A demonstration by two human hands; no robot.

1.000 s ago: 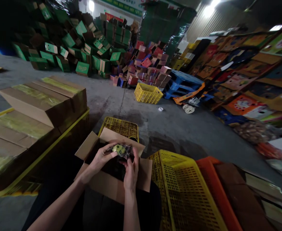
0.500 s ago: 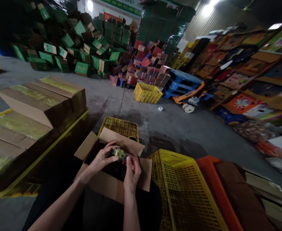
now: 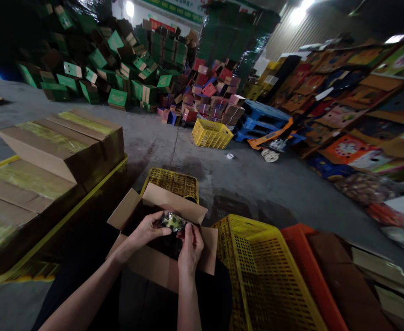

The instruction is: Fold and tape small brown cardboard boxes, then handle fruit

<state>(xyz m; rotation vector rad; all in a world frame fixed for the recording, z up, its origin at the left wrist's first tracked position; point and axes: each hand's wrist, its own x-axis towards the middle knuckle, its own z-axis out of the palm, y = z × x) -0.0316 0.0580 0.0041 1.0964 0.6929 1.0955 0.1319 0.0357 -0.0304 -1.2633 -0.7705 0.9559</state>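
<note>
Over an open cardboard box (image 3: 160,272), a small shiny packet (image 3: 173,221) in clear plastic is held up between both hands. Its contents look green with dark patches; what they are I cannot make out. My left hand (image 3: 147,230) pinches the packet's left end, the thumb in front. On its right end are the thumb and fingers of my right hand (image 3: 190,242), also closed in a pinch. The box's flaps are spread outward, and dark shapes inside it are too dim to name.
A yellow crate (image 3: 257,257) stands right of the box, beside an orange crate (image 3: 312,257). Taped cartons (image 3: 60,142) sit at the left. Another yellow crate (image 3: 170,181) lies just beyond the box. Farther off are a yellow crate (image 3: 212,134), blue pallets (image 3: 262,115) and piled green boxes (image 3: 117,97).
My left fingers have shifted lower and off the packet's top, so more of it shows. The packet has tilted and moved slightly right. My right hand keeps its pinch.
</note>
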